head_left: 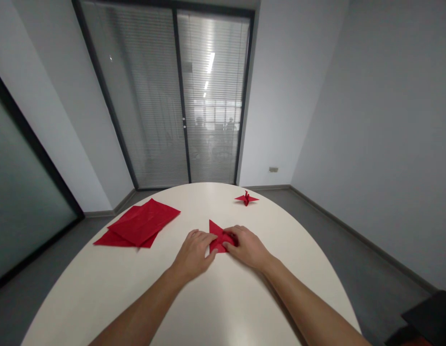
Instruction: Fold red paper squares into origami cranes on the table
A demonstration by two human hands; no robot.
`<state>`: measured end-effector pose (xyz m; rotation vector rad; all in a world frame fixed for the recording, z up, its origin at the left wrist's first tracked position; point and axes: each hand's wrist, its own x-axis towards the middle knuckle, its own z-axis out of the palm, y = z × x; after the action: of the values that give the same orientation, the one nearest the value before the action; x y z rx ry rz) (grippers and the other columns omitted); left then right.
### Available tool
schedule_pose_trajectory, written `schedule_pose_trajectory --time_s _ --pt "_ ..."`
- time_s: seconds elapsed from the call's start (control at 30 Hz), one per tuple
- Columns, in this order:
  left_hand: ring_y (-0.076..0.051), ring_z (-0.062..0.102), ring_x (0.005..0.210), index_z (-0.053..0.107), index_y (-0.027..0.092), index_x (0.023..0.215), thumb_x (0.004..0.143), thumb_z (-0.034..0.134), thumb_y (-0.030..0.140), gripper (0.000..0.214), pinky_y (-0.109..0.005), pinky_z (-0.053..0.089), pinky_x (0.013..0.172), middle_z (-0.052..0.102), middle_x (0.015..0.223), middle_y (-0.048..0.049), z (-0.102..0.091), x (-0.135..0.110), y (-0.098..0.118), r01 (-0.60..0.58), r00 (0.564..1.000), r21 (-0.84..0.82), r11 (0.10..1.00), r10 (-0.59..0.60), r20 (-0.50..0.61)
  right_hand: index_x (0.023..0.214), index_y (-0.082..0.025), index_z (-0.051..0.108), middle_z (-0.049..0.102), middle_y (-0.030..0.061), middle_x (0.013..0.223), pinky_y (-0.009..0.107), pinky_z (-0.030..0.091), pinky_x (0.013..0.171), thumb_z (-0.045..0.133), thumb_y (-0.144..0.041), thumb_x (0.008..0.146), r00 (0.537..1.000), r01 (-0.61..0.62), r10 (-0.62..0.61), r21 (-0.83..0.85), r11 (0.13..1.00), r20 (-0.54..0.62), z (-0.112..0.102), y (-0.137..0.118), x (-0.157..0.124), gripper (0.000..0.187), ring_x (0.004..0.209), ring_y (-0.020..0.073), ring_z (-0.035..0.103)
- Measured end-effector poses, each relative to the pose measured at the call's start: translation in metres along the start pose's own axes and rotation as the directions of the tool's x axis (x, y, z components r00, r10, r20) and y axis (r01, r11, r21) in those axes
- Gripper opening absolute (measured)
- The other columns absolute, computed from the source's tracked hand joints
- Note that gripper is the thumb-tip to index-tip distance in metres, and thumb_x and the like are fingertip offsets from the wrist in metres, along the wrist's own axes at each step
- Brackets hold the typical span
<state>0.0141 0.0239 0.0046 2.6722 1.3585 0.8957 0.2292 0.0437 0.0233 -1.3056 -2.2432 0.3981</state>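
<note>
At the frame's centre my left hand (194, 253) lies open, fingers (205, 237) flat against the folded red paper (216, 229) on the white table (223, 298); my right hand (249, 247) pinches the paper's right side; a red paper crane (246, 198) sits above; red sheets (140, 225) lie left

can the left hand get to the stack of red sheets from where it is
Probably yes: the stack of red sheets lies on the left hand's own side, and nothing on the table stands between them.

A stack of red paper sheets (138, 225) lies on the white counter (223, 298) at ten o'clock. A folded red paper crane (246, 198) sits at one o'clock, near the far edge. Beyond, at twelve o'clock, stand glass doors (179, 96) with blinds.
</note>
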Motion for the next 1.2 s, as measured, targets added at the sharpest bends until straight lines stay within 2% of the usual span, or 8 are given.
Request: schedule_pose_trajectory --time_s 0.27,0.47,0.53,0.6,0.7,0.9,1.07,1.2 --pt "-0.023 0.062 0.107 0.075 0.028 0.105 0.083 0.055 0.002 0.039 -0.043 0.046 0.097 0.072 0.115 -0.0017 0.004 -0.001 -0.007 -0.008 0.999 -0.008 1.000 0.008 0.047 0.119 -0.022 0.067 0.066 0.0081 0.118 0.030 0.051 0.075 0.067 -0.019 0.081 1.000 0.009 -0.005 0.190 0.982 -0.023 0.005 0.010 0.002 0.038 0.076 0.0155 0.062" --pt "-0.024 0.065 0.101 0.075 0.022 0.104 0.085 0.057 0.012 0.028 -0.046 0.045 0.098 0.075 0.107 -0.0052 -0.001 0.001 0.003 0.007 1.000 0.034 0.999 -0.007 0.006 0.126 -0.022 0.066 0.074 0.0052 0.103 0.028 0.052 0.069 0.058 -0.015 0.085 0.994 0.001 -0.042 0.367 0.930 0.105 0.003 0.018 0.002 0.043 0.073 0.0159 0.064" --pt "-0.024 0.066 0.101 0.073 0.021 0.104 0.089 0.056 0.019 0.023 -0.049 0.043 0.101 0.075 0.107 -0.0060 -0.003 0.001 0.005 0.008 1.000 0.043 0.999 -0.008 0.003 0.126 -0.022 0.067 0.074 0.0055 0.106 0.029 0.054 0.073 0.054 -0.009 0.082 0.993 0.031 -0.070 0.354 0.935 0.099 0.000 0.021 0.002 0.048 0.079 0.0171 0.067" --pt "-0.024 0.066 0.103 0.072 0.021 0.107 0.091 0.056 0.023 0.022 -0.051 0.040 0.105 0.074 0.110 -0.0062 -0.004 0.000 0.006 0.004 1.000 0.044 0.999 -0.005 0.022 0.124 -0.023 0.069 0.071 0.0069 0.118 0.033 0.053 0.086 0.053 -0.004 0.077 0.991 0.108 -0.127 0.286 0.952 0.049 -0.002 0.024 0.002 0.054 0.097 0.0202 0.067" --pt "-0.023 0.065 0.110 0.069 0.023 0.114 0.094 0.054 0.025 0.025 -0.052 0.034 0.112 0.072 0.117 -0.0068 -0.004 -0.001 0.006 -0.013 0.998 0.036 0.999 0.011 0.062 0.122 -0.023 0.071 0.068 0.0094 0.126 0.039 0.049 0.099 0.056 -0.006 0.077 0.981 0.189 -0.195 0.183 0.965 0.018 -0.005 0.026 0.002 0.050 0.115 0.0249 0.062" --pt "-0.025 0.058 0.122 0.069 0.020 0.112 0.096 0.051 0.032 0.027 -0.053 0.034 0.112 0.067 0.126 -0.0106 -0.007 0.000 0.012 0.009 0.999 0.064 0.998 -0.011 0.032 0.117 -0.024 0.072 0.073 0.0064 0.117 0.047 0.033 0.114 0.065 -0.011 0.076 0.926 0.356 -0.369 0.146 0.923 0.079 -0.014 0.014 0.002 0.044 0.116 0.0252 0.061" --pt "-0.026 0.062 0.106 0.071 0.018 0.104 0.094 0.053 0.034 0.027 -0.047 0.046 0.099 0.067 0.112 -0.0113 -0.010 0.002 0.016 0.056 0.998 0.098 0.994 -0.057 0.003 0.115 -0.022 0.073 0.074 0.0077 0.111 0.048 0.035 0.112 0.068 -0.013 0.074 0.927 0.333 -0.353 0.150 0.931 0.129 -0.017 0.007 0.000 0.042 0.112 0.0271 0.063" --pt "-0.027 0.063 0.101 0.069 0.020 0.112 0.090 0.059 0.037 0.030 -0.046 0.047 0.097 0.068 0.110 -0.0111 -0.011 0.001 0.016 0.040 0.998 0.101 0.994 -0.044 0.037 0.117 -0.027 0.072 0.074 0.0055 0.107 0.047 0.036 0.111 0.068 -0.012 0.074 0.935 0.304 -0.326 0.163 0.939 0.136 -0.016 0.008 -0.001 0.045 0.111 0.0270 0.062"
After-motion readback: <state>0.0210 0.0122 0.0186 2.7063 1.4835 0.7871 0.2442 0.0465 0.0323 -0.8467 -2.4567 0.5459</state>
